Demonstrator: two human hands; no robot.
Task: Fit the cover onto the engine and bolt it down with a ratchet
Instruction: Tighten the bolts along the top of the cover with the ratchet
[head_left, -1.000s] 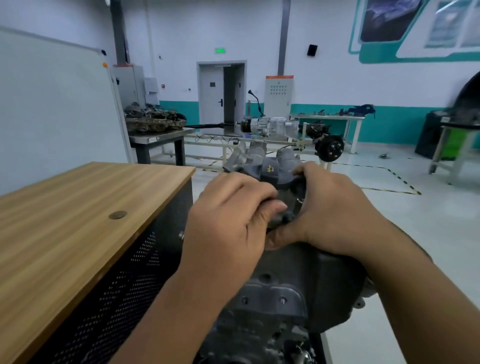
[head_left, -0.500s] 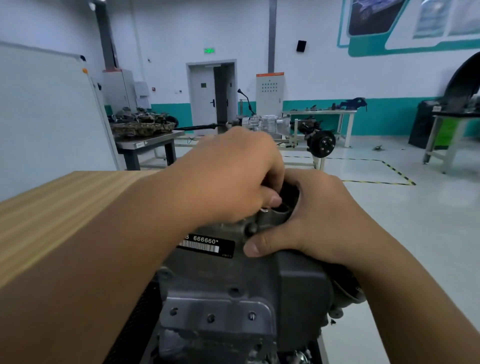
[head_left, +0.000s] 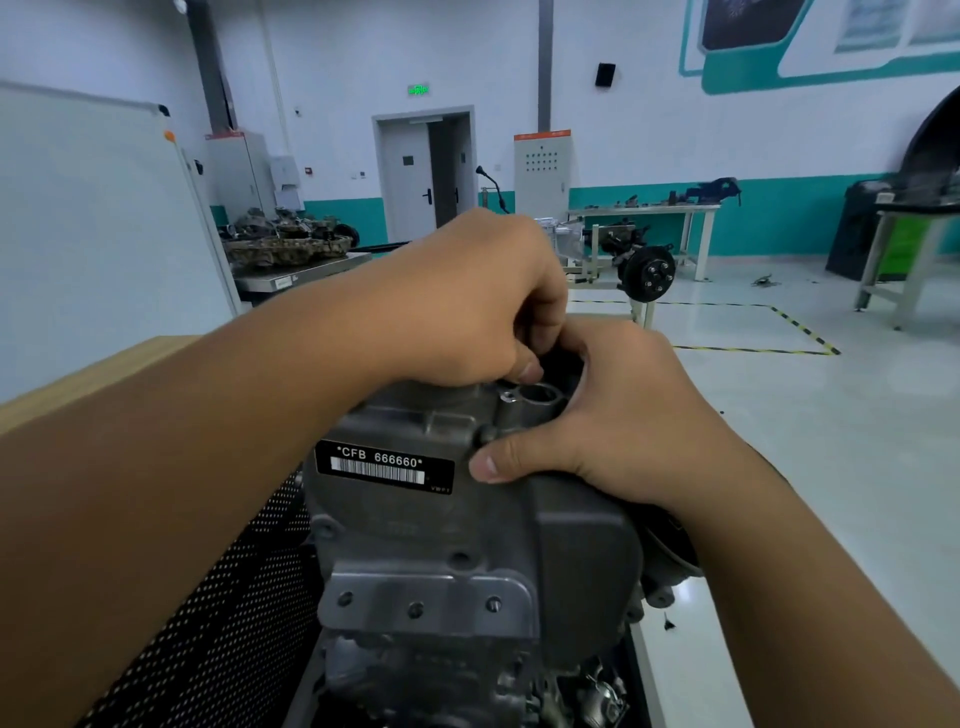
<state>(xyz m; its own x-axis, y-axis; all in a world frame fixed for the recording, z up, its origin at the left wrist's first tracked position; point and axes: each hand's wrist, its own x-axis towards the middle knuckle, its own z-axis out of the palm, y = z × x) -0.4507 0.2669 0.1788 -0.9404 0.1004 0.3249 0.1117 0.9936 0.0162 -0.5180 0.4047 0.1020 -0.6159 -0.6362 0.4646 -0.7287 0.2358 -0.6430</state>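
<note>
At centre frame sits the engine (head_left: 467, 530), its grey casing with the barcode label (head_left: 384, 467) facing me, and both my hands are up on its top edge. My left hand (head_left: 467, 306) is curled over the top, fingertips bent down against something dark there. I judge that is the cover (head_left: 563, 358), though only a sliver shows between my hands and I cannot tell whether I am pinching it or just pressing. My right hand (head_left: 623, 421) wraps the upper right corner, thumb laid flat on the casing just beside a small bolt head (head_left: 485, 434) and the open round port (head_left: 540, 395).

What worries me: I am working half blind — my own knuckles hide the joint. If the cover goes on skewed, the bolt holes will not line up and a thread could cross once the ratchet comes in; I see no ratchet anywhere in frame. A fingertip could get nipped between cover and casing if it drops home suddenly. A loose bolt could also fall down into the open port or the clutter low in the frame.

Left of the engine is a wooden bench top (head_left: 104, 374) over a perforated black panel (head_left: 218, 613). Beyond — a pale glossy floor with yellow-black tape (head_left: 800, 327), a whiteboard (head_left: 93, 218) at upper left, a door (head_left: 415, 176) at upper centre, a brake hub (head_left: 649, 270) on a stand, tables along a teal-banded wall.
</note>
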